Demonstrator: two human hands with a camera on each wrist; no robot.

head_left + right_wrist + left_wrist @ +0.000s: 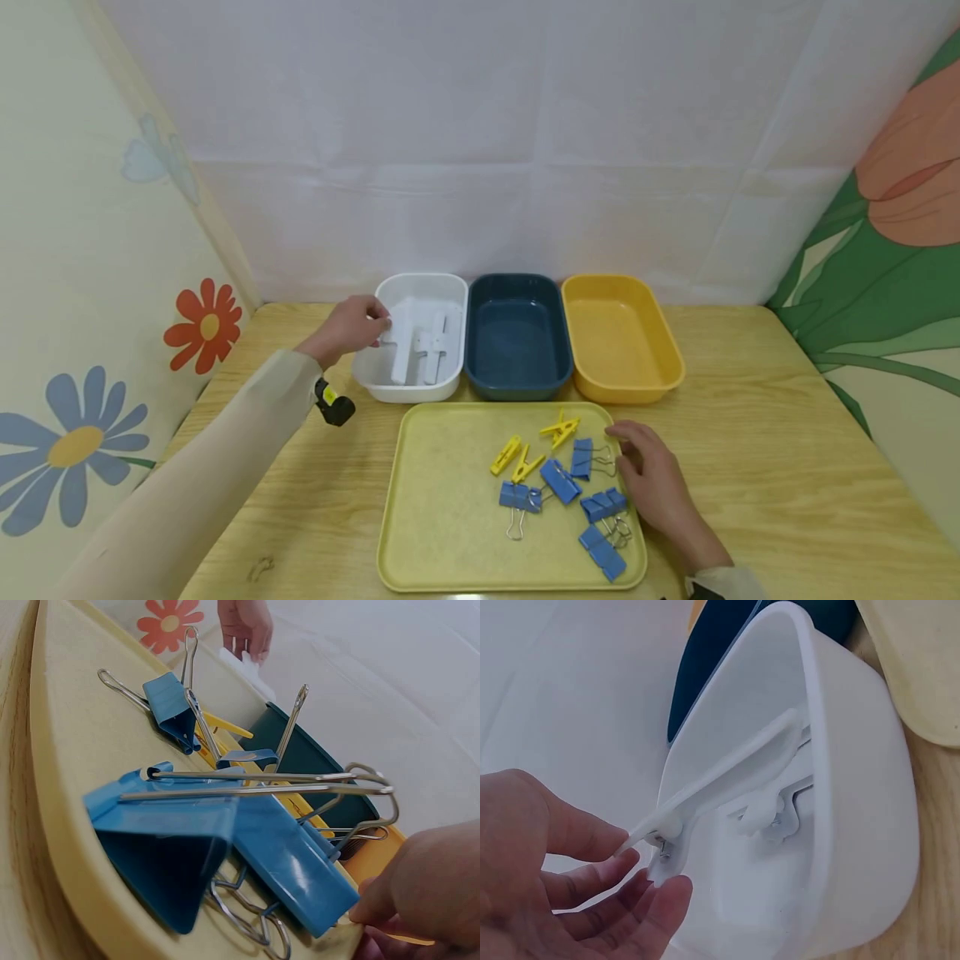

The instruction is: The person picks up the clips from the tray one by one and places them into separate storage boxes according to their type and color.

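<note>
The work is looking partly done: a white clip [742,765] is being held at the white bin [408,393], which is standing near the far left corner of the desk [765,433], and at least one other white clip [433,360] is already lying inside. Five blue binder clips [517,497] and at least three yellow pegs [506,455] are remaining on the tray [435,517], nearer the desk's front, seemingly left to handle. The dark blue bin [517,333] and the yellow bin [611,333] are standing alongside, toward the desk's far edge. The left hand [352,325] is pinching the held clip by one end, its fingers nearly closed; whether the clip's far end is touching the bin, I cannot tell. The right hand [656,475] is resting at the tray's right edge, its fingers loosely bent and apparently gripping no clip. The held clip is slanting and looking smooth and plain white, its long arm hollowed along the inside, with a small metal part showing at the hinge beside the fingers.
</note>
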